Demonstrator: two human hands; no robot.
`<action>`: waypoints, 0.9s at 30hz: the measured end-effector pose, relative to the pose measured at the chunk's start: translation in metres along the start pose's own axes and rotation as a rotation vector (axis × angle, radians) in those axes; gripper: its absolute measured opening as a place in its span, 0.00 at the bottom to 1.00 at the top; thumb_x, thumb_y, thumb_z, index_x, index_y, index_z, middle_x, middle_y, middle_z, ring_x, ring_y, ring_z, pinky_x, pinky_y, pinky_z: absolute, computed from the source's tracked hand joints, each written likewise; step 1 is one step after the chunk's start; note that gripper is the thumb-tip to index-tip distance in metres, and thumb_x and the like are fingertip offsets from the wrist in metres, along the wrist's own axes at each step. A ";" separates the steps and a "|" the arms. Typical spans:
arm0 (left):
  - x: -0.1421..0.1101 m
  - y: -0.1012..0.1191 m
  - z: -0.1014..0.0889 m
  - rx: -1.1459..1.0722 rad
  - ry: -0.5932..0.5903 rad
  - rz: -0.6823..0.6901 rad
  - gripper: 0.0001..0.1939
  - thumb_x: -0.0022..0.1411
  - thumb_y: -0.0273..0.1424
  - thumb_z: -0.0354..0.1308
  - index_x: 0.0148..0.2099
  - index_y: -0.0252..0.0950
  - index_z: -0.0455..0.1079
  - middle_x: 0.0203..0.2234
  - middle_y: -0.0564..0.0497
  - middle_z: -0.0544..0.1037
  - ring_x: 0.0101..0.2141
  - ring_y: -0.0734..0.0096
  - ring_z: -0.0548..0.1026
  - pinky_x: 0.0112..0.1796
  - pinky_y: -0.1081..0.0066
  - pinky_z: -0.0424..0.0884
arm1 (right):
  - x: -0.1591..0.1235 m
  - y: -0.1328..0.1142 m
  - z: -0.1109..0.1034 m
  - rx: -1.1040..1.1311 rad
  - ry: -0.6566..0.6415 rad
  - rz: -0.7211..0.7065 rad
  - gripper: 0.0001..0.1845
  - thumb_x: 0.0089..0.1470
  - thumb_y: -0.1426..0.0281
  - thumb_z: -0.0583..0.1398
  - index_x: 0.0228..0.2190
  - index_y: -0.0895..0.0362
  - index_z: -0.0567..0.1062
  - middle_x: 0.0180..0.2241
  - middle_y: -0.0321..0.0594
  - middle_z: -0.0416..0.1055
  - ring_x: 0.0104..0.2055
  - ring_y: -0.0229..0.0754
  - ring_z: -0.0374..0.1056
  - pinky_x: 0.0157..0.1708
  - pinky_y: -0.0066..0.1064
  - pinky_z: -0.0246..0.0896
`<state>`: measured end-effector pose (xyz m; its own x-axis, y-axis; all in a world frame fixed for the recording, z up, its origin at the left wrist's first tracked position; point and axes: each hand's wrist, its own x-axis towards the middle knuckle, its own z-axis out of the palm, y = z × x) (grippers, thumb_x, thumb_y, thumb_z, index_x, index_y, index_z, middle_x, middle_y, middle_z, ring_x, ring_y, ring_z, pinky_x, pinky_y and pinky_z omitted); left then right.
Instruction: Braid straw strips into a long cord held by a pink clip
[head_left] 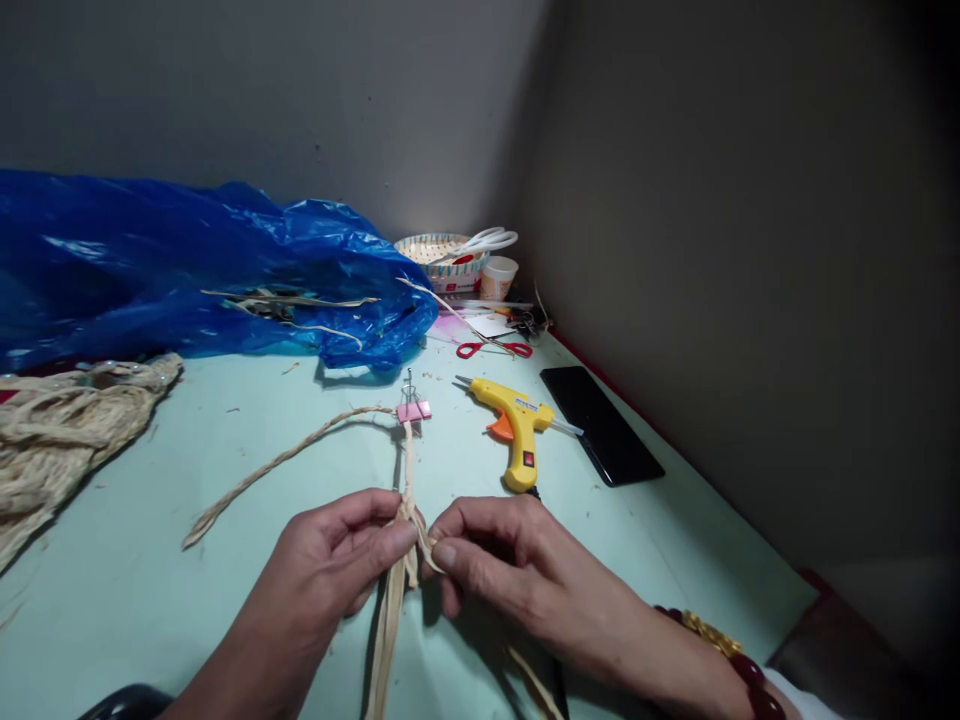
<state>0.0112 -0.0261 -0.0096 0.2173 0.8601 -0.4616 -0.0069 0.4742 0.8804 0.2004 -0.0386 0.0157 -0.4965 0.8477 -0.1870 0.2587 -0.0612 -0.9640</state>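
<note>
A pale braid of flat straw-like fibre (409,460) runs from a pink binder clip (414,411) down toward me, its loose strands (387,640) trailing off the near edge of the view. My left hand (337,560) pinches the braid where the strands part, thumb on top. Just to the right, my right hand (502,560) holds one short fibre strand (425,545) between thumb and forefinger. The clip sits by a small upright metal pin. From it a finished-looking twisted cord (292,455) curves away to the left, lying on the table.
A yellow glue gun (517,425) and a black phone (600,425) lie right of the clip. Red-handled scissors (495,350), a paper cup (498,277) and a basket (439,245) stand behind. At left are a blue plastic bag (150,270) and a woven straw piece (60,430).
</note>
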 end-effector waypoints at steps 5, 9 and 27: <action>-0.007 0.008 0.005 -0.048 -0.042 0.004 0.13 0.49 0.36 0.69 0.35 0.36 0.74 0.22 0.56 0.75 0.25 0.74 0.69 0.27 0.77 0.62 | 0.001 0.005 0.003 0.063 0.068 0.034 0.13 0.64 0.63 0.54 0.36 0.57 0.74 0.30 0.35 0.74 0.29 0.33 0.60 0.30 0.25 0.53; -0.006 0.009 0.007 -0.090 -0.073 0.046 0.11 0.51 0.37 0.67 0.35 0.36 0.75 0.24 0.54 0.78 0.29 0.70 0.73 0.33 0.75 0.67 | 0.000 0.007 0.005 0.056 0.159 0.029 0.08 0.63 0.63 0.56 0.39 0.56 0.69 0.31 0.35 0.75 0.32 0.36 0.64 0.32 0.27 0.55; -0.008 0.008 0.008 -0.085 -0.069 0.075 0.11 0.55 0.37 0.65 0.38 0.37 0.75 0.29 0.53 0.80 0.32 0.67 0.76 0.36 0.72 0.69 | -0.002 0.011 0.014 -0.574 0.277 -0.221 0.09 0.61 0.76 0.48 0.30 0.55 0.63 0.27 0.36 0.65 0.27 0.37 0.58 0.28 0.29 0.52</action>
<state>0.0169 -0.0304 0.0018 0.2800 0.8800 -0.3836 -0.1074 0.4258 0.8984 0.1930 -0.0485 0.0032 -0.3776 0.9165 0.1321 0.6126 0.3542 -0.7065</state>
